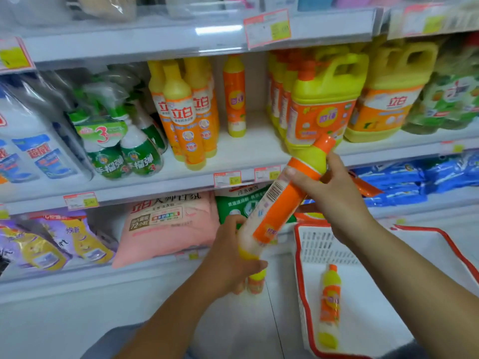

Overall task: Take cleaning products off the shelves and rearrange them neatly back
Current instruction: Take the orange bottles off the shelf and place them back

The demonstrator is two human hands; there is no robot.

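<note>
Bare forearms (168, 320), blue-grey clothing (116, 342).

The left hand (233, 260) covers the lower parts of the bottles (274, 203) it holds. The price tags (267, 28) are too blurry to read. The basket (324, 244) runs off the bottom edge.

Bare shelf (251, 149) between lone bottle (234, 97), jug (321, 107) (bottle cluster (185, 117) left).

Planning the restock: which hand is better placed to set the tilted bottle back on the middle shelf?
Probably the right hand: it grips the tilted bottle near its neck, close to the middle shelf. The left hand sits lower at its base, seemingly also holding other bottles.
</note>
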